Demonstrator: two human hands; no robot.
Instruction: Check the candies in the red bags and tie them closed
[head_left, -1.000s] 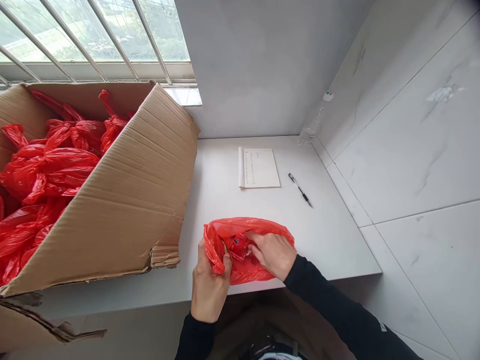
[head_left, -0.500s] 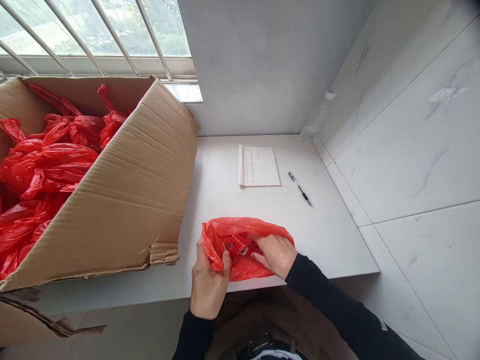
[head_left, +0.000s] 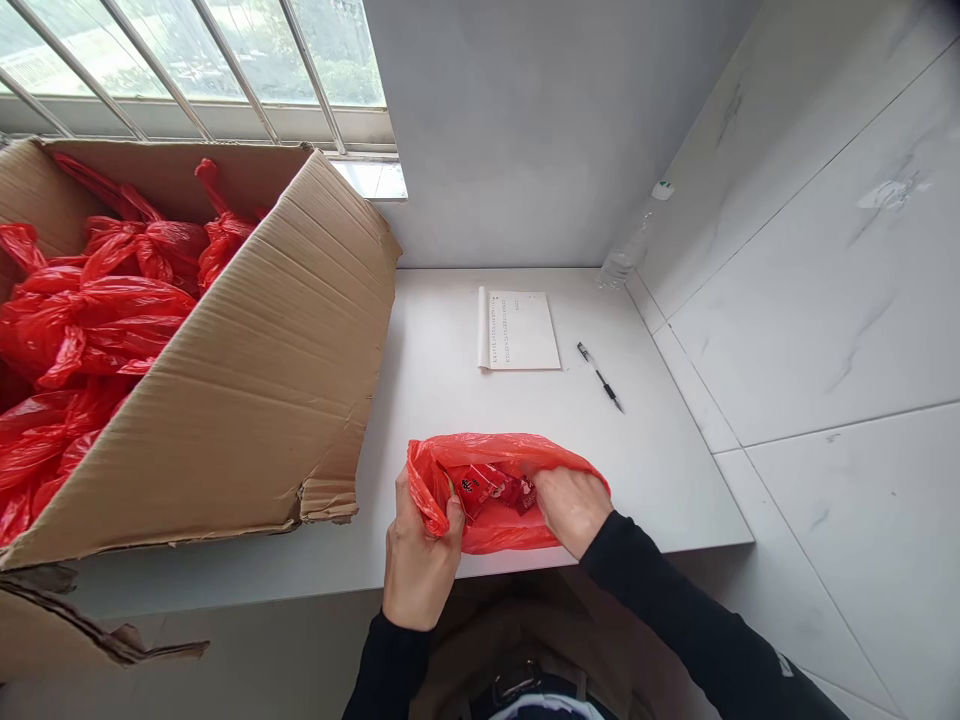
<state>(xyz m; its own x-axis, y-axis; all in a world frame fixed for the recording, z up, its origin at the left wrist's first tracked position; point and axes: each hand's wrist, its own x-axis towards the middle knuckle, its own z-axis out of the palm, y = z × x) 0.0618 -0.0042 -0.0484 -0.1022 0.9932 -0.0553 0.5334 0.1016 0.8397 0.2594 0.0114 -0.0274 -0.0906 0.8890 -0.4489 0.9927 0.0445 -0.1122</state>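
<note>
A red plastic bag (head_left: 496, 452) lies open at the front edge of the white counter (head_left: 450, 390). Small red packets (head_left: 486, 487) show inside its mouth. My left hand (head_left: 418, 565) pinches the bag's left rim, fingers closed on the plastic. My right hand (head_left: 574, 510) grips the bag's right rim and holds the opening wide; its fingertips are tucked under the plastic.
A large torn cardboard box (head_left: 255, 370) full of tied red bags (head_left: 90, 320) stands at the left. A notepad (head_left: 519, 330) and a black pen (head_left: 600, 377) lie behind the bag. A clear bottle (head_left: 630, 245) stands in the back corner by the tiled wall.
My right hand has come out from among the packets and slid right to the bag's rim, stretching the opening wider. The left hand has kept its hold.
</note>
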